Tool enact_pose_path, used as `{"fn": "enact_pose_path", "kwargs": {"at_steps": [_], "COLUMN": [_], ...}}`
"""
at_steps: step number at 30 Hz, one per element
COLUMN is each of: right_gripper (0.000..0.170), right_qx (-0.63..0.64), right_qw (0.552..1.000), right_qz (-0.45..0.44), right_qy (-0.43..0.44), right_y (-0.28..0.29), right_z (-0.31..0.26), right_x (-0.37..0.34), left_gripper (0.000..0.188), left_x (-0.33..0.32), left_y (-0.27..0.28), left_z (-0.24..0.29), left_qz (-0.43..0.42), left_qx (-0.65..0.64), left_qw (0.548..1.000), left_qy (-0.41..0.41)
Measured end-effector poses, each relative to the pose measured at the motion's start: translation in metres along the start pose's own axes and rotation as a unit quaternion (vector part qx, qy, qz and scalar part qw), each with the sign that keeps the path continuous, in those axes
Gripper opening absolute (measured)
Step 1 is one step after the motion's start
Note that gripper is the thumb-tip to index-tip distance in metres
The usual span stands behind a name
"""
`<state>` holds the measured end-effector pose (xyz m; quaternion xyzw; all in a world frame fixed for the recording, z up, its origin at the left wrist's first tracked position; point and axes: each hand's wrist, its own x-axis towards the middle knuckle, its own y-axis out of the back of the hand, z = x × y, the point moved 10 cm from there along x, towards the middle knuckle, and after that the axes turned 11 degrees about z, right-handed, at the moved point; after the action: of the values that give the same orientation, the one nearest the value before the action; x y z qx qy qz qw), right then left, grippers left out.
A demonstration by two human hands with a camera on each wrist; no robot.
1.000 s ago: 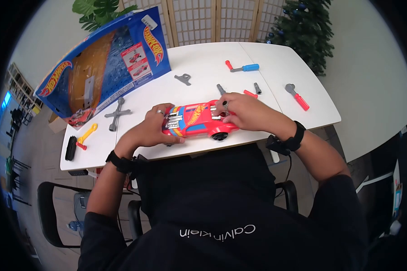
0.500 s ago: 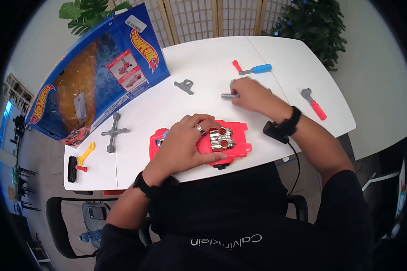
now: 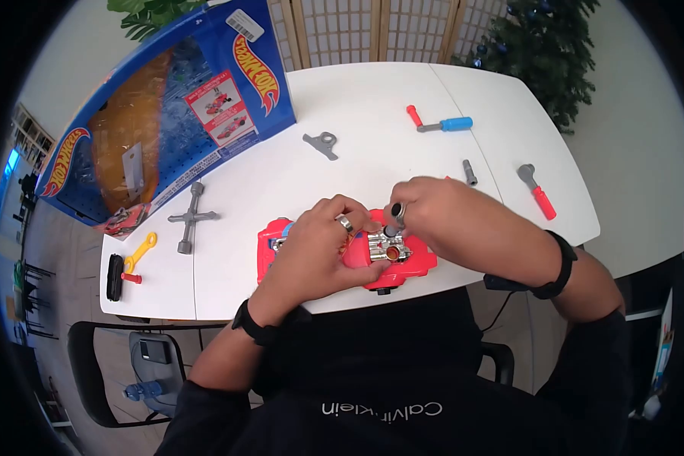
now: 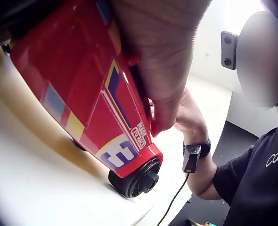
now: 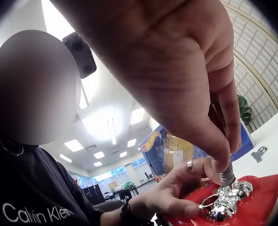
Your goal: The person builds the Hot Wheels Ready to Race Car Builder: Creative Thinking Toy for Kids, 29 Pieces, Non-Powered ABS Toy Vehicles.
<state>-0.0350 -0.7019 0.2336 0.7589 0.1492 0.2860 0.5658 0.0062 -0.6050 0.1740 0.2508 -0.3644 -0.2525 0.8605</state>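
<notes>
A red toy car lies on the white table near its front edge, with a silver engine piece on top. My left hand lies over the car and grips its body, thumb and fingers on either side of the engine piece. My right hand pinches a grey ridged piece upright over the engine piece; its lower end meets the silver part. In the left wrist view, the car's side and a black wheel show beside my left hand.
A blue box stands at the back left. Around the car lie a grey cross wrench, yellow wrench, grey bracket, blue-handled tool, grey bit and red-handled tool.
My right hand went from the car to the grey piece farther back, picked it up and brought it to the engine piece. My left hand moved further over the car.
</notes>
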Motion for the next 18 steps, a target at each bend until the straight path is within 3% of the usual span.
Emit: {"fn": "enact_pose_path", "kwargs": {"at_steps": [1,5,7,8,10,14,16,17,18], "right_gripper": [0.013,0.011,0.02,0.02,0.036,0.038,0.028,0.028,0.027], "right_qx": [-0.004,-0.039,-0.129,-0.131,-0.071,-0.039,-0.134,-0.133,-0.088], "right_qw": [0.999,0.999,0.946,0.946,0.991,0.998,0.976,0.976,0.994], "right_qz": [0.007,-0.012,-0.238,-0.235,-0.004,-0.023,-0.134,-0.136,-0.04], "right_qy": [0.039,0.025,-0.178,-0.179,-0.116,-0.051,-0.104,-0.105,-0.044], "right_y": [0.002,-0.004,-0.028,-0.027,0.001,-0.018,-0.015,-0.022,-0.019], "right_z": [-0.008,-0.01,0.02,0.025,0.026,0.022,0.021,0.027,0.021], "right_x": [0.001,0.008,0.0,-0.007,-0.004,-0.003,0.001,-0.006,-0.007], "left_gripper": [0.047,0.045,0.045,0.045,0.045,0.045,0.045,0.045,0.045], "left_x": [0.0,0.002,0.0,0.0,0.001,0.003,0.003,0.003,0.004], "left_y": [0.002,-0.002,-0.004,-0.004,-0.003,-0.006,-0.009,-0.008,-0.006], "left_z": [0.002,0.001,0.0,0.0,-0.002,-0.002,-0.002,-0.002,-0.002], "left_qz": [0.004,-0.019,-0.033,-0.035,-0.032,-0.038,-0.046,-0.035,-0.022], "left_qx": [0.003,0.031,0.035,0.038,0.042,0.041,0.039,0.041,0.044], "left_qw": [1.0,0.999,0.998,0.998,0.998,0.997,0.997,0.997,0.998], "left_qy": [-0.002,0.019,0.03,0.036,0.042,0.043,0.048,0.046,0.044]}}
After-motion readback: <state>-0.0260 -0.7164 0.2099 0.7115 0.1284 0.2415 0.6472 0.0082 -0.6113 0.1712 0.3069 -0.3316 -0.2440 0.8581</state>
